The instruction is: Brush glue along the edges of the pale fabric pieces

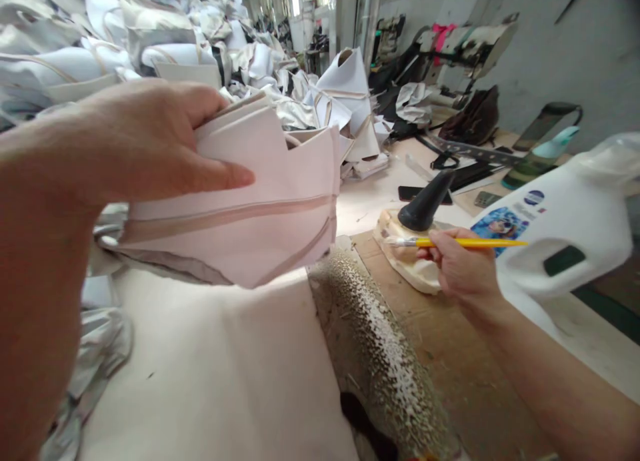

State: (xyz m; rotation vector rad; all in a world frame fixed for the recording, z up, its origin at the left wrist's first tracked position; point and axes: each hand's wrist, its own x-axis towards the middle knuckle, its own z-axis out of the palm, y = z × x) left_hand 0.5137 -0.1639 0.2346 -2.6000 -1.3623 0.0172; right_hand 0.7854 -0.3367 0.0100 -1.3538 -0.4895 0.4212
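Note:
My left hand (pixel 165 144) grips a white sewn bag piece (pixel 280 227) by its top edge, thumb across the front and fingers behind. The piece hangs above the worktable, with a stitched band along its face and a greyish lining showing at its lower left. Between the closed fingers of my right hand (pixel 463 264) is a yellow-handled paintbrush (pixel 480 243). Its bristles point left, over a crusted cream-coloured pot (pixel 420 277) with a black cone (pixel 425 204) standing on it. Whether the bristles touch the pot, I cannot tell.
Tall heaps of white bag pieces (pixel 165 34) crowd the back left. A large white jug (pixel 595 201) stands at right, near a green spray bottle (pixel 540 154). A phone (pixel 410 193) lies behind the pot. A strip crusted with dried residue (pixel 385 341) runs down the table beside cardboard (pixel 430 341).

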